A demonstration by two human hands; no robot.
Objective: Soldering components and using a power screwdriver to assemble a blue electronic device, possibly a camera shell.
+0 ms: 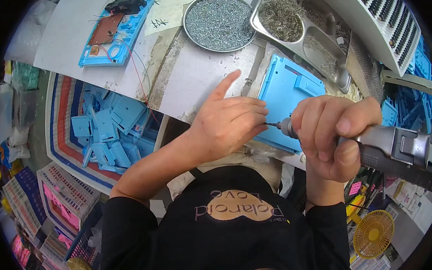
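My right hand (pixel 332 134) is wrapped round a dark and silver electric screwdriver (pixel 393 146), held nearly level with its bit pointing left. The bit's tip reaches the fingers of my left hand (pixel 229 121), which are curled together with the index finger raised. Whatever those fingers pinch at the tip is hidden. Beneath both hands lies a flat light-blue plastic housing (pixel 288 95) with a raised rectangular block on it. A round metal dish of small silver screws (pixel 220 22) stands just beyond my left hand.
A steel compartment tray (pixel 309 28) holds small metal parts at the back. Left on the table is a blue housing with a brown board and wires (pixel 114 32). A striped bag (pixel 61 120) of blue plastic pieces hangs below left. A yellow fan (pixel 373 233) stands lower right.
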